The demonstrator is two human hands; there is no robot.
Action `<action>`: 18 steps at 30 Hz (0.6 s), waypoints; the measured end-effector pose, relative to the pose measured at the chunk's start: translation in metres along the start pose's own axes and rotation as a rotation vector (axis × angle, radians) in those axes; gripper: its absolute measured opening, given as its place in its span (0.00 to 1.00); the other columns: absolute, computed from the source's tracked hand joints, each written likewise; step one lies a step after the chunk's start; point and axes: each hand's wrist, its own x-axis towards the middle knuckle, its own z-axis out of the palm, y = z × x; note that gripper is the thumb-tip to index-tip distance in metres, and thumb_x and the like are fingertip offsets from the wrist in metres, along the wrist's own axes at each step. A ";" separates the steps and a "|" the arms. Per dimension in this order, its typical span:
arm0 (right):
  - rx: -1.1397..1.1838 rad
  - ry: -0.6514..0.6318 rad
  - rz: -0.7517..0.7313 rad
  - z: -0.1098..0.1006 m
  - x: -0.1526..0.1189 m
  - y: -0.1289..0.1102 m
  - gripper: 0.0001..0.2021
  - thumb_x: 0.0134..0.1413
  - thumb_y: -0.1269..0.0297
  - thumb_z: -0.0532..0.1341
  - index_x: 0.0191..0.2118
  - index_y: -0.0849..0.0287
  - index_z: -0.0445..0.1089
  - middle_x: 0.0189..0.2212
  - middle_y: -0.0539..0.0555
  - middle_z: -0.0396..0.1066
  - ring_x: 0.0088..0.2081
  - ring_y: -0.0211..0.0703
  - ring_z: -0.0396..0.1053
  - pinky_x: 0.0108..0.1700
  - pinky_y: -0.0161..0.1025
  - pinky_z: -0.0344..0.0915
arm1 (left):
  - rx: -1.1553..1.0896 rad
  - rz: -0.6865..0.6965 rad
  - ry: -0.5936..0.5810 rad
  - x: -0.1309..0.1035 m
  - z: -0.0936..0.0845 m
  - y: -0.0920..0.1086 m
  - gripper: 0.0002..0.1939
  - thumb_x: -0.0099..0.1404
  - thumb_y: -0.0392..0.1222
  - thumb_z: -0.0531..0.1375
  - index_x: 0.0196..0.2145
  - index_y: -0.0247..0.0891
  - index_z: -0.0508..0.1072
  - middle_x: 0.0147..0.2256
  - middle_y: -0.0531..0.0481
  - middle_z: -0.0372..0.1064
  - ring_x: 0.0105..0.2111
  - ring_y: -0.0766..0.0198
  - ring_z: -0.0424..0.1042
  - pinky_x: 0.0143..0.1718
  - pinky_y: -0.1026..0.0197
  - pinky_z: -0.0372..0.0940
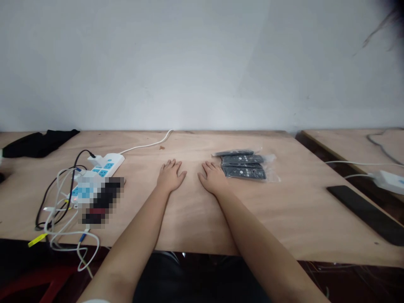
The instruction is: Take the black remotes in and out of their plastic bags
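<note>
My left hand [171, 176] lies palm down on the wooden table [195, 227], fingers spread and nothing in it. Beside it, a short gap away, my right hand [213, 178] rests flat in the same way, also holding nothing. Just right of my right hand are several black remote controls [243, 171] in clear plastic bags, laid side by side. The right fingers are close to the bags; whether they touch I cannot tell.
A white power strip [113, 165] with tangled black and white cables stands at left, beside a pixelated dark object [102, 202]. Black cloth [39, 143] lies at the back left. A dark flat slab [362, 213] lies at right, near a gap before another table [353, 145].
</note>
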 end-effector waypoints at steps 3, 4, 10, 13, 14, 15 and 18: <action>-0.007 -0.003 -0.002 0.001 0.001 0.000 0.29 0.69 0.52 0.54 0.67 0.65 0.65 0.69 0.65 0.61 0.70 0.65 0.56 0.70 0.59 0.52 | -0.006 -0.004 0.002 0.000 0.000 0.001 0.34 0.73 0.60 0.51 0.68 0.39 0.66 0.71 0.37 0.55 0.72 0.42 0.52 0.71 0.39 0.47; -0.008 -0.006 -0.002 0.001 0.001 0.000 0.29 0.69 0.52 0.54 0.67 0.65 0.65 0.69 0.65 0.60 0.70 0.65 0.56 0.70 0.59 0.52 | -0.008 -0.006 0.002 0.000 0.000 0.001 0.33 0.73 0.60 0.51 0.68 0.39 0.66 0.71 0.38 0.55 0.72 0.42 0.52 0.71 0.39 0.47; -0.015 -0.002 -0.003 -0.001 0.000 -0.001 0.29 0.69 0.53 0.54 0.67 0.65 0.65 0.69 0.64 0.61 0.70 0.66 0.57 0.70 0.59 0.54 | -0.011 -0.012 -0.002 0.000 -0.001 0.002 0.33 0.73 0.59 0.53 0.67 0.40 0.67 0.71 0.38 0.56 0.72 0.42 0.52 0.71 0.39 0.48; -0.011 -0.010 0.001 -0.002 0.000 -0.002 0.29 0.69 0.53 0.54 0.67 0.67 0.64 0.69 0.65 0.60 0.70 0.66 0.57 0.70 0.59 0.53 | -0.011 -0.011 0.000 0.000 -0.001 0.002 0.33 0.73 0.59 0.53 0.67 0.40 0.67 0.71 0.38 0.56 0.72 0.43 0.53 0.71 0.39 0.48; -0.009 -0.015 0.004 -0.002 0.000 -0.002 0.29 0.69 0.53 0.54 0.67 0.67 0.64 0.70 0.65 0.60 0.70 0.66 0.56 0.70 0.59 0.53 | -0.012 -0.011 -0.001 0.000 -0.002 0.002 0.33 0.73 0.59 0.53 0.67 0.40 0.67 0.71 0.38 0.56 0.72 0.43 0.53 0.71 0.39 0.48; -0.007 -0.019 0.007 -0.002 0.000 -0.003 0.29 0.69 0.53 0.54 0.67 0.66 0.64 0.70 0.65 0.60 0.70 0.65 0.56 0.70 0.59 0.52 | -0.012 -0.010 -0.001 0.000 -0.002 0.002 0.33 0.73 0.59 0.53 0.67 0.40 0.67 0.71 0.38 0.56 0.72 0.43 0.53 0.71 0.40 0.47; -0.004 -0.025 0.017 -0.003 0.000 -0.003 0.29 0.69 0.53 0.54 0.68 0.65 0.64 0.70 0.64 0.59 0.70 0.64 0.55 0.71 0.58 0.51 | -0.006 -0.009 -0.002 0.000 -0.003 0.003 0.33 0.73 0.59 0.53 0.68 0.39 0.67 0.71 0.37 0.56 0.72 0.43 0.53 0.71 0.40 0.48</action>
